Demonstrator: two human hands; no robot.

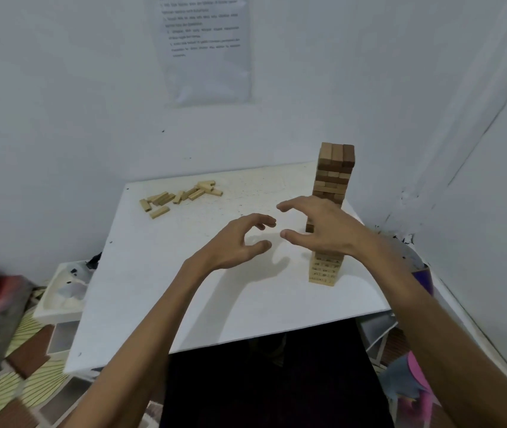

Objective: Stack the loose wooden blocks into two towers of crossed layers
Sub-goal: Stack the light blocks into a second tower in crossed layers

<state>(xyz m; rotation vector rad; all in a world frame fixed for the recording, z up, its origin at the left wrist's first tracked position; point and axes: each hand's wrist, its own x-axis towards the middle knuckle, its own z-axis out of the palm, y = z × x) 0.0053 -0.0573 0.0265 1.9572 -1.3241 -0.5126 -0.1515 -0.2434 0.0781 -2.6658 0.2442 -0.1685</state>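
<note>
L hand (pixel 239 239) & R hand (pixel 323 230) hovered above the table, both empty: fingers spread and loosely bent, thumbs underneath, fingertips pointing at each other w/ a gap between. R hand sat in front of the tower's mid section and hid it; couldn't tell if it touched the wood.

The tower (pixel 334 168) stood upright on the right side of the table, built in crossed layers w/ three blocks side by side on top. Wood was darker up high, paler at the base.

Loose blocks (pixel 181 196) lay in a scattered heap at the far left corner, well apart from tower & hands.

Table (pixel 184 304) was white. Behind it was a pale wall w/ a printed sheet (pixel 205 47), text too blurred to read. Lower left, beside the table, were a white tray (pixel 60 307) and a striped mat (pixel 30 393) on the floor.
</note>
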